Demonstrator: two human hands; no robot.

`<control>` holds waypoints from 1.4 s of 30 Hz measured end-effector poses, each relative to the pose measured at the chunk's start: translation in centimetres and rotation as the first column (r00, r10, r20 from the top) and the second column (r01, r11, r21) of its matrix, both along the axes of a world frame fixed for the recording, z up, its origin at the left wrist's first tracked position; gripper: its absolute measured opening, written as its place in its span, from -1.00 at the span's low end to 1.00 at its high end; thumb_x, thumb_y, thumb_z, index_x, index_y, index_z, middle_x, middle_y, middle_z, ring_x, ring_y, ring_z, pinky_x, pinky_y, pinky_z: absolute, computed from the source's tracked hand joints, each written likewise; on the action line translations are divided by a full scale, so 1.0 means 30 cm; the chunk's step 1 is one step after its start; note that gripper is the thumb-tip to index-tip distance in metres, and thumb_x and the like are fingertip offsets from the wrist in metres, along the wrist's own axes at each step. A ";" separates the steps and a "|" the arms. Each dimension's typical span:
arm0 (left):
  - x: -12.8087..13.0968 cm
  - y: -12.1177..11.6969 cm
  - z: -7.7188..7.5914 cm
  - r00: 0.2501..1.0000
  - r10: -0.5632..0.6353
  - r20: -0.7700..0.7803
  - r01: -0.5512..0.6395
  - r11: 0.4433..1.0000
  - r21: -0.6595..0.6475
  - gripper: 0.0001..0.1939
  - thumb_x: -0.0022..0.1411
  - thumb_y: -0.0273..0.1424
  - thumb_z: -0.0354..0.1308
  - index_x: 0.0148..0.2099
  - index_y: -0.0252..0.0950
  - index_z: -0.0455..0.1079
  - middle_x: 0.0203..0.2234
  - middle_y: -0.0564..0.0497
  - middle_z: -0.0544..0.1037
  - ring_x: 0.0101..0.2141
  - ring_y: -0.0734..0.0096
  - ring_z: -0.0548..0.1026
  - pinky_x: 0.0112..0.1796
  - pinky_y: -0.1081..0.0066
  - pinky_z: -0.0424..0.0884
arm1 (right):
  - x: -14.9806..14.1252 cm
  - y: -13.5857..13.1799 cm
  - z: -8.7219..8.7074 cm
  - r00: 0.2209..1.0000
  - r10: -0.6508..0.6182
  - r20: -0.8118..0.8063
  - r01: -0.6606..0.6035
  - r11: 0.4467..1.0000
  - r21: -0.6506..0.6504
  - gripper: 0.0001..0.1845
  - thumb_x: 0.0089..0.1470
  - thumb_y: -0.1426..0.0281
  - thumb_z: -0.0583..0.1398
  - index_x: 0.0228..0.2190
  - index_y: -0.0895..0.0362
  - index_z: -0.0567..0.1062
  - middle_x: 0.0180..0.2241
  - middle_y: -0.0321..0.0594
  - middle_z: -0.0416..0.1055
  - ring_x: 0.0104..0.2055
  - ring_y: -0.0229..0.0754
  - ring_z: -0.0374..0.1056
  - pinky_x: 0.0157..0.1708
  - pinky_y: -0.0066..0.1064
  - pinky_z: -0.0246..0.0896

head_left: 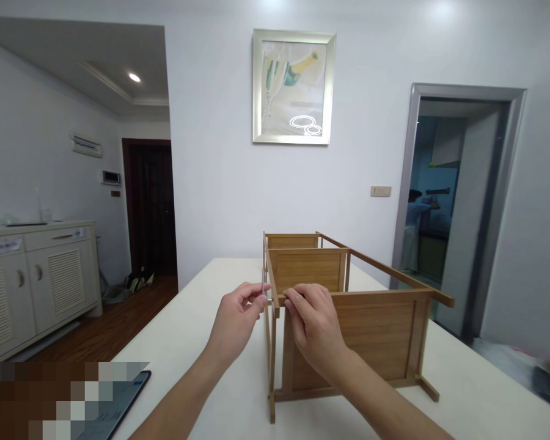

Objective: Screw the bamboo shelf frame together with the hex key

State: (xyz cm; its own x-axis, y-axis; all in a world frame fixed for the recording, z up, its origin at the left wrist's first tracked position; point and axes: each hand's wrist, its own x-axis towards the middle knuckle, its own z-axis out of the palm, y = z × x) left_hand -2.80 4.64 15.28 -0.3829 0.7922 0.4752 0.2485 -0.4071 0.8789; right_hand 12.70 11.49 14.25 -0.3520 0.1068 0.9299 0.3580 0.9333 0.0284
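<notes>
The rack [376, 336] sits on the table [197, 311]. It looks stiff and fairly light, best held by its bars [388, 267]. The left hand [233, 315] pinches a thin metal rod [263, 282]; the right hand [316, 324], fingers curled, grips the rack's near top edge.

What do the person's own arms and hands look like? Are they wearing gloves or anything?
No gloves! The left hand and the right hand are both bare, with no rings or watches that I can see. No sleeves show on the left forearm or the right forearm.
</notes>
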 end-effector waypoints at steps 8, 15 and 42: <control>0.003 0.002 0.006 0.999 -0.006 0.050 0.006 1.000 0.008 -0.65 0.02 -0.27 0.27 -0.14 -0.34 0.53 -0.49 0.06 0.45 -0.48 0.47 0.39 -0.44 0.45 0.36 | -0.001 0.001 0.000 1.000 -0.003 -0.006 0.003 1.000 0.005 -0.80 0.20 0.55 0.07 -0.24 0.15 0.48 -0.33 -0.15 0.41 -0.29 -0.14 0.30 -0.25 -0.25 0.17; 0.006 -0.004 -0.004 0.990 0.082 -0.112 -0.070 0.992 0.108 -0.86 0.13 -0.37 0.20 -0.25 -0.24 0.53 -0.41 0.06 0.50 -0.36 0.43 0.44 -0.32 0.45 0.38 | 0.001 0.000 0.001 1.000 -0.006 -0.012 0.006 1.000 0.010 -0.79 0.21 0.54 0.07 -0.24 0.12 0.48 -0.33 -0.15 0.42 -0.29 -0.13 0.30 -0.25 -0.25 0.18; -0.005 -0.023 -0.024 0.775 0.365 -0.516 -0.079 0.866 0.494 -0.77 0.23 -0.59 0.05 -0.37 -0.22 0.46 -0.45 0.01 0.51 -0.39 0.41 0.49 -0.39 0.47 0.39 | -0.001 0.006 -0.004 1.000 -0.005 -0.012 0.005 1.000 0.009 -0.80 0.22 0.54 0.07 -0.23 0.14 0.49 -0.32 -0.15 0.42 -0.28 -0.14 0.30 -0.24 -0.23 0.19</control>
